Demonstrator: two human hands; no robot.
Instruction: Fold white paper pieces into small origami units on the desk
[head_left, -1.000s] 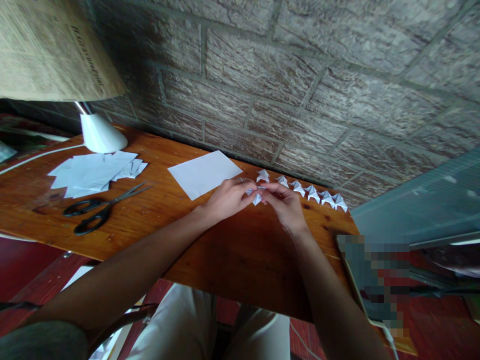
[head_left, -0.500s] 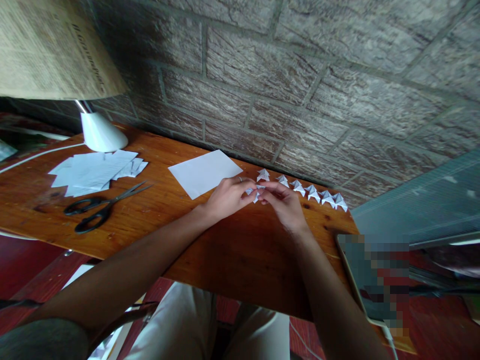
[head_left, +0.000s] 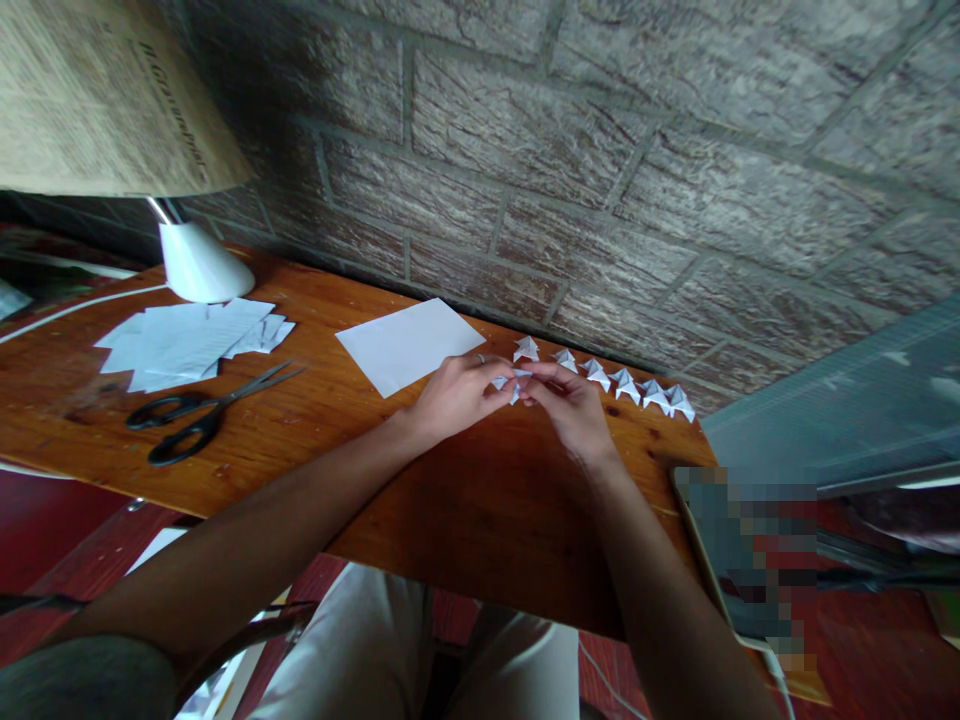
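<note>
Between my two hands is a small folded paper piece [head_left: 516,386], white and pointed, partly covered by fingers. My left hand [head_left: 463,393] pinches its left side; a ring shows on one finger. My right hand [head_left: 570,402] pinches the right side with thumb and forefinger. Just beyond, along the wall, stands a row of several white folded paper stars [head_left: 624,384]; the leftmost star [head_left: 526,348] sits a little apart from the others. A flat white sheet of paper [head_left: 409,345] lies behind my left hand.
On the left of the wooden table [head_left: 465,520] lie black-handled scissors [head_left: 202,415] and a pile of paper pieces [head_left: 184,340]. Behind them stands a lamp [head_left: 202,262] with a newsprint shade. A tablet-like device [head_left: 720,550] with a cable rests at the right edge. A stone-block wall [head_left: 525,180] borders the back.
Both hands stay in nearly the same place, still pinching the folded paper, which has tilted very slightly. The rest of the table looks the same.
</note>
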